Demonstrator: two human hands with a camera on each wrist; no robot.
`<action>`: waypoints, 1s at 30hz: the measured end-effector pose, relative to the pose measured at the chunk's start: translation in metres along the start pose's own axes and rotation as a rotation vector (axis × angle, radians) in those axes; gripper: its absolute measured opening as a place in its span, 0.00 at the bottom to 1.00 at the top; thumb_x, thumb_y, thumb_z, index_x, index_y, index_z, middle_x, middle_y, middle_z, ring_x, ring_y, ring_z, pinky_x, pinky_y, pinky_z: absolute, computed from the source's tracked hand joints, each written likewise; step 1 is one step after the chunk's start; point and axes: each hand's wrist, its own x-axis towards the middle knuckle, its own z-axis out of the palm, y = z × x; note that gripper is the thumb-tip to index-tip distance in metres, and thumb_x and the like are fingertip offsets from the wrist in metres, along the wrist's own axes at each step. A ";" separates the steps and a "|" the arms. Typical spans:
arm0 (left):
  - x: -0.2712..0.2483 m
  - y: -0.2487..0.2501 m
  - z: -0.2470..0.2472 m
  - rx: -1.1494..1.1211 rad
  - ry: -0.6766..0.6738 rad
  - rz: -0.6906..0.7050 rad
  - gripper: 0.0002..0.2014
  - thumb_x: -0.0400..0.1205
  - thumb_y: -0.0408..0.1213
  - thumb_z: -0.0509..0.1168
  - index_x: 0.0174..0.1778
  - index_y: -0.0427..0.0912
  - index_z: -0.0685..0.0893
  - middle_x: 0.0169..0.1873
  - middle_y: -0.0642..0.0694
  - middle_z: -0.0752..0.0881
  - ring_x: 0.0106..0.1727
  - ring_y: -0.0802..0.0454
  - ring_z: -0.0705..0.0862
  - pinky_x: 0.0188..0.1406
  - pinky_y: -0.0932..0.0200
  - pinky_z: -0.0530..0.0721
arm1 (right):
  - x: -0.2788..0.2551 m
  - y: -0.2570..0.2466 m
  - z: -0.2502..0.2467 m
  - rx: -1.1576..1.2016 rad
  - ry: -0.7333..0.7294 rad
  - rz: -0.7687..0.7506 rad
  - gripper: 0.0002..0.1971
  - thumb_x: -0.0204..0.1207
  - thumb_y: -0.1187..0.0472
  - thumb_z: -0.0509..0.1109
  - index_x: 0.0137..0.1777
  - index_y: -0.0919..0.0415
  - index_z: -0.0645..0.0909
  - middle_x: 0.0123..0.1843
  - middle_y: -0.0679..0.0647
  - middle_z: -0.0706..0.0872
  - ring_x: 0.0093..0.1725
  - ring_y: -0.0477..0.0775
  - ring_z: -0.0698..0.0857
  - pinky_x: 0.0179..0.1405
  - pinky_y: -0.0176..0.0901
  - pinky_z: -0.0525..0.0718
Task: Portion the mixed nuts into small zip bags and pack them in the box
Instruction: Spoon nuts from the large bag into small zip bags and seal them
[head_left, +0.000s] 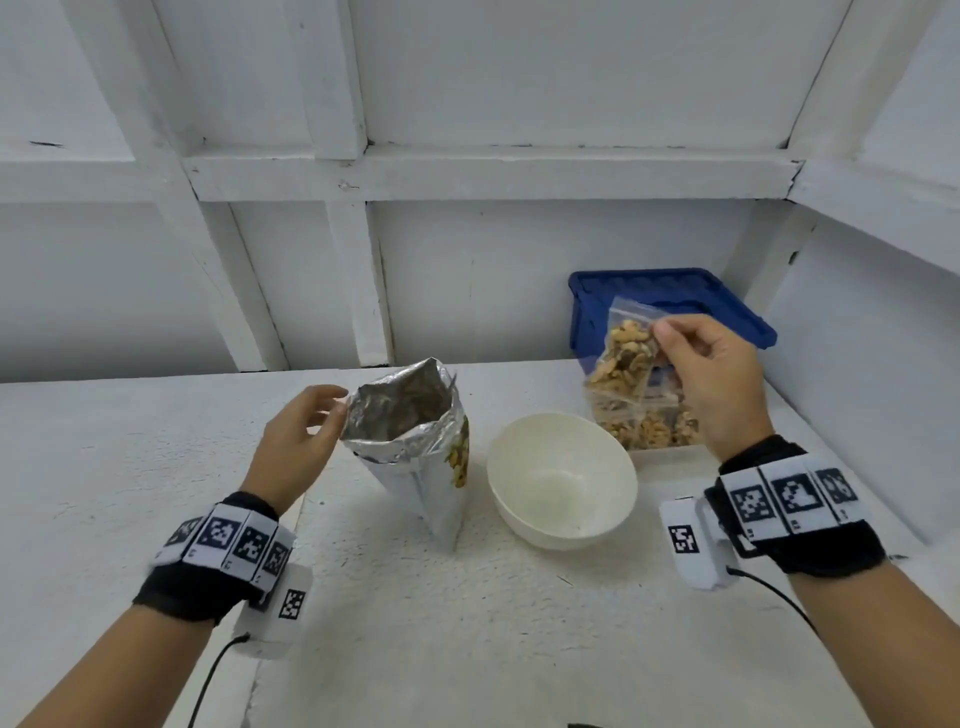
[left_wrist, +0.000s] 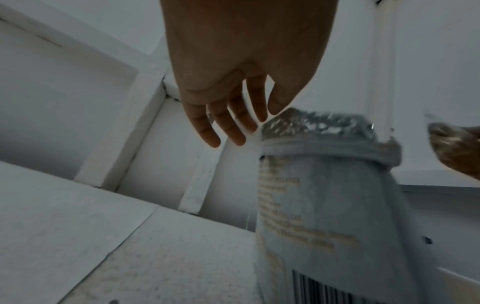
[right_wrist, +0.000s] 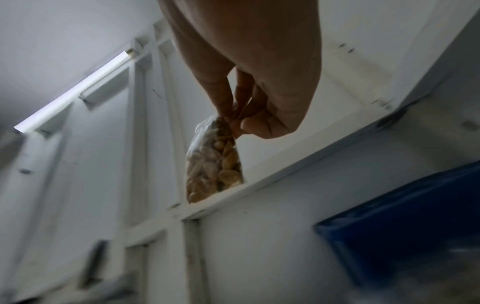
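Holding: right hand pinches a filled zip bag by its upper edge, thumb and fingertips together on the plastic.

Head view
- bag axis: long axis hangs down from the pinch, bottom tilted a bit toward the bowl.
- box: clear box sits right below the right hand and bag, already holding packed bags of nuts; judged the drop target, so the move is straight down, little sideways travel.
- lid: blue lid leans behind the box, beyond the hand, not blocking the opening as far as seen.
- nearer hand: right, clearly; left hand is well apart on the far side of the bowl.
- left state: fingers loosely spread, tips touching the rim of the foil pouch, no clamp seen.
- pouch: upright, mouth open, just right of the left hand.

Left wrist view
- left hand: fingers straight and apart, tips beside the pouch top fold; grip not shown, looks like a light steadying touch.
- bag: blurred at right edge, well off from this hand.

Right wrist view
- right hand: thumb and fingers clamped on the bag neck.
- bag: hangs below the fingertips, nuts settled low.
- lid: blue, lower right of the hand; box itself not made out here.
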 end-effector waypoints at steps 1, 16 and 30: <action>0.000 -0.003 0.001 -0.009 0.010 -0.021 0.10 0.83 0.35 0.60 0.59 0.39 0.79 0.50 0.44 0.84 0.50 0.48 0.82 0.48 0.59 0.76 | 0.004 0.014 -0.010 -0.035 0.042 0.025 0.07 0.80 0.62 0.65 0.51 0.63 0.83 0.41 0.49 0.86 0.40 0.41 0.84 0.41 0.32 0.82; -0.001 -0.033 0.020 0.210 -0.223 -0.169 0.13 0.84 0.38 0.60 0.63 0.38 0.79 0.52 0.45 0.83 0.52 0.53 0.77 0.47 0.61 0.76 | 0.019 0.127 -0.045 -0.431 0.123 0.262 0.09 0.80 0.64 0.63 0.52 0.66 0.83 0.48 0.62 0.85 0.49 0.61 0.82 0.52 0.49 0.80; -0.003 -0.087 0.031 0.550 -0.546 -0.332 0.34 0.81 0.52 0.61 0.80 0.44 0.58 0.81 0.41 0.55 0.81 0.44 0.55 0.79 0.48 0.57 | 0.008 0.138 -0.031 -0.570 -0.061 0.354 0.12 0.81 0.63 0.63 0.61 0.67 0.80 0.56 0.66 0.84 0.54 0.62 0.81 0.51 0.42 0.74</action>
